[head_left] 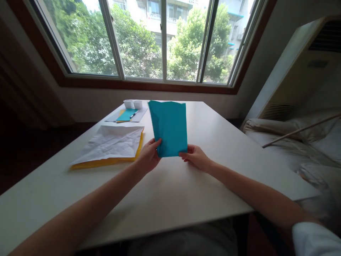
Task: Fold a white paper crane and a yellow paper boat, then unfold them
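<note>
While upright, teal paper [169, 128], fingers [157, 143] pinching base

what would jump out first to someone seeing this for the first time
A teal sheet of paper held upright over the middle of the white table, its lower corners pinched by the left hand and right hand. Left of it lies crumpled white paper on a yellow sheet.

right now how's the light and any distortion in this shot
Head view: strong backlight from the window leaves the side walls dark; the teal paper held by the left hand and right hand stays sharp; the wide lens bows the window frame and stretches the table edges.
</note>
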The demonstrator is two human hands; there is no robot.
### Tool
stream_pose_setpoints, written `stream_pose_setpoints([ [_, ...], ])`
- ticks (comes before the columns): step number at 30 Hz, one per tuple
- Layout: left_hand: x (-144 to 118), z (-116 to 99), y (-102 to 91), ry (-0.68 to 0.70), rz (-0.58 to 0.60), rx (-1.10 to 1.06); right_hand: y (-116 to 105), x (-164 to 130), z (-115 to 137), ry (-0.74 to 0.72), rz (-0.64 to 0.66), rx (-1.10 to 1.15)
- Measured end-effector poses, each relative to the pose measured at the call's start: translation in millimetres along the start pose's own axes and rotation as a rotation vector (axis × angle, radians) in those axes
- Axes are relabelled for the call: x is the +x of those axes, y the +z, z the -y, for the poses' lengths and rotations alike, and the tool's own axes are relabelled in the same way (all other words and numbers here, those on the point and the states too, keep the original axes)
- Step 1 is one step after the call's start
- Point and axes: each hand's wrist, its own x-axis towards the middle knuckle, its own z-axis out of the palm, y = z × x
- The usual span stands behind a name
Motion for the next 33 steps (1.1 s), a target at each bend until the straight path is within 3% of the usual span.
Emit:
stream_pose_setpoints([
  [6,-1,-2,-1.8,-0.109,0.042,0.119,4,-6,0,-0.068,0.218,-0.156],
  [9,-2,-5,-1.5,-0.162,0.069,0.194,4,-8,2,-0.041,0.240,-0.216],
  [13,0,-9,-3.4,-0.094,0.017,0.238,2,-7,5,0.006,0.222,-0.104],
  [16,2,-12,-4.8,-0.080,0.018,0.170,2,-6,7,-0.041,0.145,-0.032],
  [20,0,-15,-3.5,-0.073,0.133,0.075,1,-3,7,-0.065,-0.030,0.003],
  [22,-1,-15,-2.3,-0.069,0.150,0.060,-1,-1,7,-0.052,-0.055,0.005],
  [28,4,-17,-3.4,0.089,-0.059,-0.101,-2,-1,5,-0.071,0.031,-0.088],
  [30,7,-19,-5.4,0.135,-0.128,-0.160,-4,0,8,-0.094,-0.042,-0.098],
  [33,11,-23,-9.3,0.149,-0.172,-0.165,-14,4,13,-0.139,-0.263,-0.090],
])
